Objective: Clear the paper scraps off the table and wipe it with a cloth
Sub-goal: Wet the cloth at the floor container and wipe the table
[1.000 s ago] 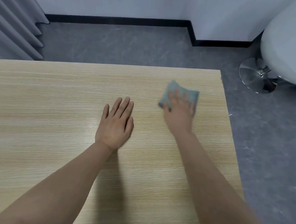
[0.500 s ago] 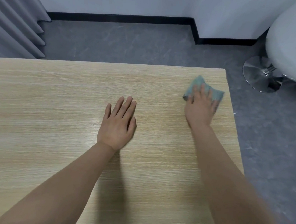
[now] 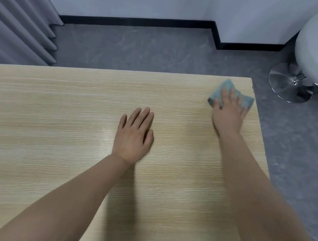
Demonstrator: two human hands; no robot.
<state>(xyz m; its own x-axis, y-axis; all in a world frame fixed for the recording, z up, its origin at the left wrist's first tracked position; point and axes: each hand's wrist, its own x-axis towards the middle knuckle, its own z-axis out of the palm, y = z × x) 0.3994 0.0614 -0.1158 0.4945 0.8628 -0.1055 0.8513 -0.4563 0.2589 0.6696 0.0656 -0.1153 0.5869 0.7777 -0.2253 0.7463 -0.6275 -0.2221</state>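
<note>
wiping stage: right hand (image 3: pixel 228 116) flat, fingers straight, pressing teal cloth (image 3: pixel 244 99) at far right corner of worktop (image 3: pixel 57 109). left hand (image 3: pixel 134 135) flat, grip empty, bracing mid-worktop. no scraps visible. best kept flat, overlapping strokes, minding the edge.

Even bright light, soft arm shadows, slight motion blur, wide-angle warp.

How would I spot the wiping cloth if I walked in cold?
Find the pale wooden table and follow it to its far right corner. There the right hand presses flat on the cloth, a small crumpled teal rag, the only coloured thing on the wood.
</note>
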